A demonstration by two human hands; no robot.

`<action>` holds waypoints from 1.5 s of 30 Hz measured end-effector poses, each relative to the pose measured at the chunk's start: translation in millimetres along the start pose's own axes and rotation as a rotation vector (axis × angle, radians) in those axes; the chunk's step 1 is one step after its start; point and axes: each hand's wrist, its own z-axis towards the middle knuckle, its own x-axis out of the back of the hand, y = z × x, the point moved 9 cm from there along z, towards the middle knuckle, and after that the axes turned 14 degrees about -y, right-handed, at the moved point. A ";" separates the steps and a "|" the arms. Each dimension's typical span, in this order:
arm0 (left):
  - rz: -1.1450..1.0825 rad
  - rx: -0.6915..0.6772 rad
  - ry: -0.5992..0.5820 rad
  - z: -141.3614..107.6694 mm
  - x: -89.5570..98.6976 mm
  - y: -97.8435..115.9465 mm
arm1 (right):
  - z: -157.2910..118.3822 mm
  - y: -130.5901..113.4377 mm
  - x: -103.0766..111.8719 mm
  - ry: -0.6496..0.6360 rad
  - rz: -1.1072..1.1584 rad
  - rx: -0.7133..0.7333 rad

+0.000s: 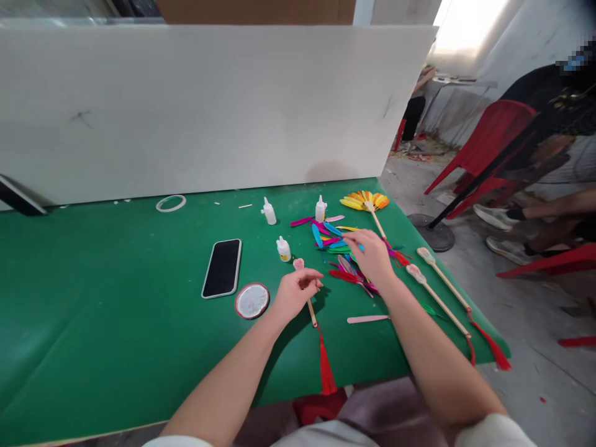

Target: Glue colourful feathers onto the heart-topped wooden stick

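My left hand (298,292) is over a wooden fan stick (311,312) with a pinkish pad at its top and a red tassel (327,369) at its lower end. Its fingers are curved, thumb and fingertips slightly apart, and I see nothing held. My right hand (371,256) reaches over a pile of coloured feathers (333,239), blue, green and magenta. Its thumb and forefinger are apart at a blue feather, with no clear grip. More feathers, red and purple (347,277), lie below that hand. A pink flat stick (367,320) rests near my right forearm.
Small glue bottles (269,212) stand beyond my hands. A finished yellow-orange feather fan (365,200) and two bare fan sticks (437,299) lie to the right. A phone (222,268), a round lid (252,301) and a tape ring (171,203) lie left. A white board (209,112) stands behind.
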 end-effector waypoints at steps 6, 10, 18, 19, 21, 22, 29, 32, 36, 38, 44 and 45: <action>-0.003 0.024 0.019 2.2 1.7 -10.4 | 95.7 60.0 -56.5 -0.326 -0.232 -0.211; -0.030 0.004 0.022 2.2 1.8 -17.0 | 110.0 76.3 -83.3 -0.412 -0.244 -0.214; 0.053 -0.058 0.008 1.7 -1.0 -10.4 | 107.4 73.5 -92.5 -0.463 -0.271 -0.140; 0.051 -0.062 0.008 1.6 -0.6 -9.3 | 107.3 72.8 -92.5 -0.455 -0.282 -0.142; 0.034 -0.066 0.014 1.3 1.0 -8.0 | 107.3 71.1 -92.3 -0.435 -0.307 -0.144; 0.021 -0.065 0.017 1.1 2.0 -7.9 | 107.2 70.2 -91.5 -0.423 -0.319 -0.144; -0.116 -0.018 0.059 1.1 9.7 -12.6 | 88.9 55.3 -54.5 -0.240 -0.343 -0.183; -0.205 0.018 0.113 0.6 13.9 -16.5 | 58.1 18.8 -32.8 -0.125 -0.194 -0.086; -0.402 0.044 0.134 1.8 13.7 -23.0 | 9.8 -41.9 -32.6 -0.157 0.089 0.143; -0.472 0.016 0.126 3.0 13.4 -22.2 | -5.7 -56.3 -37.6 -0.178 0.161 0.167; -0.566 0.033 0.123 3.4 13.2 -25.1 | -16.9 -63.3 -52.0 -0.229 0.228 0.232; -0.566 0.036 0.126 3.4 13.3 -25.6 | -17.1 -62.4 -52.9 -0.232 0.228 0.236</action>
